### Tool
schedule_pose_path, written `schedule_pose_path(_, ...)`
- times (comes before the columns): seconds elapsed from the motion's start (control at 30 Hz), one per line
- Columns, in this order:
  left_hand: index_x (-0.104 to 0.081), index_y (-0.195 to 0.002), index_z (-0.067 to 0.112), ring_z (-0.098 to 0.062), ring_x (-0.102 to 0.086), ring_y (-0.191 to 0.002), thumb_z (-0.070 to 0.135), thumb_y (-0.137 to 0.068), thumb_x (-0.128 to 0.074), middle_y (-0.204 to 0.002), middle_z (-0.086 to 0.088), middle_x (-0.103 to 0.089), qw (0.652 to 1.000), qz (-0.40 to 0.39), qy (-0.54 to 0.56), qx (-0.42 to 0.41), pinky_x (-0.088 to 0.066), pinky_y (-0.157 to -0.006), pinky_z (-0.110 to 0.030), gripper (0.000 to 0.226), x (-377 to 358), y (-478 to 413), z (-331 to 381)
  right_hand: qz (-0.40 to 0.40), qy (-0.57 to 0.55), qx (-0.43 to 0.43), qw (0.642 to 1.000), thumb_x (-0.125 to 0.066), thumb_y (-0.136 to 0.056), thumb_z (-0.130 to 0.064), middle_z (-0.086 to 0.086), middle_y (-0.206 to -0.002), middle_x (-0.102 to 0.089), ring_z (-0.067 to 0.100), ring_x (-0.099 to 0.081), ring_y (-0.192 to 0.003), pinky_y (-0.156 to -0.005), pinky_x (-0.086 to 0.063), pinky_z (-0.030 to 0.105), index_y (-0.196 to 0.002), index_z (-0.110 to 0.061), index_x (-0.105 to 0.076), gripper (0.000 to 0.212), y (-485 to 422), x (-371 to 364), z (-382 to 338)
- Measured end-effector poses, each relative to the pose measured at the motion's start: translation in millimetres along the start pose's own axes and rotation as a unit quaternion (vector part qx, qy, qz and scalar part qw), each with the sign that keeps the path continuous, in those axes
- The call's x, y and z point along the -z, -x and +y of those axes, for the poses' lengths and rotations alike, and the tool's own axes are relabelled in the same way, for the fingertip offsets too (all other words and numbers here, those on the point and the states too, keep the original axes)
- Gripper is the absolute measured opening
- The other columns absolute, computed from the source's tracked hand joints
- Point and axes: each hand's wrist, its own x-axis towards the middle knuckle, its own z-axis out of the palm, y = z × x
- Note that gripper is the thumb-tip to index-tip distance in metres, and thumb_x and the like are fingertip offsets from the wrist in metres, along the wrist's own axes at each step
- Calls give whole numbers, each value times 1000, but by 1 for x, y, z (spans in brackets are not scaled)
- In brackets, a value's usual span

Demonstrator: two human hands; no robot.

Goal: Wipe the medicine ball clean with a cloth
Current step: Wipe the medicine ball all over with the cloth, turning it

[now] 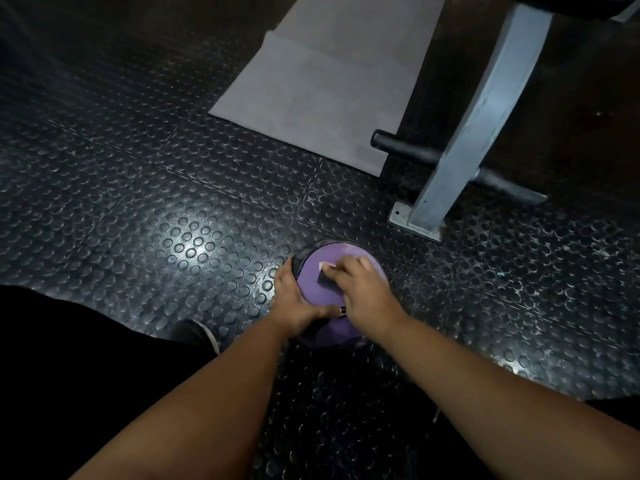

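A dark cloth (327, 278) is being pinched under the right hand (360, 289) against the purple medicine ball (346, 258); beside it, the left hand (294, 299) is being cupped around the ball's flank, which could be rolled away if that brace is loosened

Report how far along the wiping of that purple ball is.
Done: the medicine ball sits on the studded floor, steadied by the left hand. In hand: the right hand presses a dark cloth on its top. Left: the sides and underside; how clean it is, I cannot tell.
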Motion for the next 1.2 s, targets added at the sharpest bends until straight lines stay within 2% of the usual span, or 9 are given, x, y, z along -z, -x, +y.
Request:
schedule_pose_path(0.17,6,-158,28,-31,-14,-150,52,-31,-97,-163,-4,-2,998,-28,-43,20,-25,-120,-51,165,5,-1,13,-25,-23,19,999,-39,-88,-15,6,-110,-57,28,-51,-94,-85,-48,36,-125,-11,-62,44,22,7,3)
schedule_pose_path(0.3,7,-158,37,-34,12,-152,54,-47,-95,-165,7,14,969,-18,-220,-114,-12,-120,-62,151,4,9,27,85,-99,-81,988,-48,-81,0,5,-110,-51,19,-47,-100,-91,-43,27,-120,-12,-62,43,21,21,11)
schedule_pose_path(0.43,1,-159,25,-26,11,-153,52,-62,-88,-164,14,5,939,-18,-312,-146,-16,-121,-60,134,-4,16,36,177,-157,-233,943,-55,-80,8,4,-113,-42,10,-47,-98,-95,-43,21,-109,-8,-57,33,11,33,17)
schedule_pose_path(0.57,5,-159,14,-21,5,-153,49,-74,-79,-166,3,6,937,0,-318,-145,-17,-123,-51,124,-12,23,32,177,-167,-194,950,-62,-81,2,2,-113,-41,8,-47,-98,-93,-31,0,-110,-11,-65,32,-5,31,15)
schedule_pose_path(0.73,31,-151,17,-18,27,-149,72,-61,-78,-162,4,31,913,-28,-389,-122,-5,-123,-58,152,-15,25,28,78,-106,-190,973,-59,-86,-21,-3,-121,-49,17,-45,-107,-96,-43,39,-122,-34,-62,38,8,-3,19)
schedule_pose_path(0.8,34,-149,17,-18,29,-148,70,-62,-79,-160,4,35,907,-18,-402,-123,-5,-122,-60,153,-17,24,28,76,-58,-212,972,-57,-87,-23,-8,-124,-49,19,-42,-107,-91,-42,40,-123,-43,-59,41,10,-4,22)
schedule_pose_path(0.93,37,-148,18,-17,31,-148,63,-66,-80,-156,4,42,917,9,-377,-128,1,-119,-58,150,-21,18,27,94,-58,-178,978,-39,-83,-14,1,-118,-52,24,-45,-100,-87,-45,44,-121,-21,-62,45,8,-5,5)
schedule_pose_path(1.07,23,-155,18,-14,23,-151,30,-85,-67,-159,7,37,947,41,-292,-131,-3,-121,-62,115,-21,16,22,62,-58,-65,994,-36,-76,-17,-4,-116,-45,23,-44,-96,-88,-42,38,-116,-19,-58,46,26,-18,-13)
schedule_pose_path(1.2,21,-155,15,-16,24,-150,58,-70,-78,-162,3,29,942,23,-309,-131,-1,-122,-59,137,-19,15,20,91,-24,-82,992,-41,-74,-14,0,-116,-49,26,-48,-95,-85,-48,40,-116,-26,-59,47,13,-12,1)
